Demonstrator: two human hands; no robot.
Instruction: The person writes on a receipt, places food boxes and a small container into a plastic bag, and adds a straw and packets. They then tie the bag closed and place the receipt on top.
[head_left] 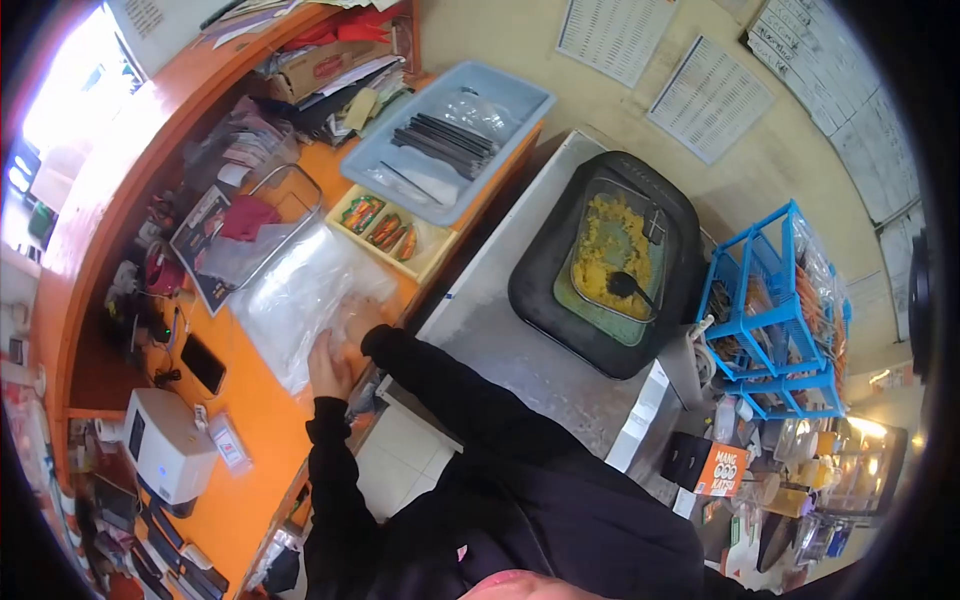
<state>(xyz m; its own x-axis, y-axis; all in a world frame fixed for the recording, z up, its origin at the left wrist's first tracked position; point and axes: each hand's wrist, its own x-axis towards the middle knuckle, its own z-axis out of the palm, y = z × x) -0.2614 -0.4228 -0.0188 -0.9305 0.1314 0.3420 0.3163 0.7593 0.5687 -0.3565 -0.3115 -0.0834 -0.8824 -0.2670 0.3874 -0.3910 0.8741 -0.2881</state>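
A stack of clear plastic bags point(290, 290) lies crumpled and shiny on the orange counter point(255, 400). On its near edge rests my left hand point(328, 370), with the fingers stretched out along the plastic. Just beyond it, my right hand point(364, 318) has its fingers bent onto a plastic bag, and the film partly covers the fingertips. Close to the right hand stands a cream tray point(440, 245) with colourful packets point(385, 228) in it.
A pale blue tub point(520, 95) holds black utensils. On the steel table point(480, 320) a black tray point(540, 240) bears a container of yellow food point(590, 250) with a black spoon. Blue racks point(770, 330) stand rightward. A phone point(203, 364) and white printer point(165, 440) sit on the counter.
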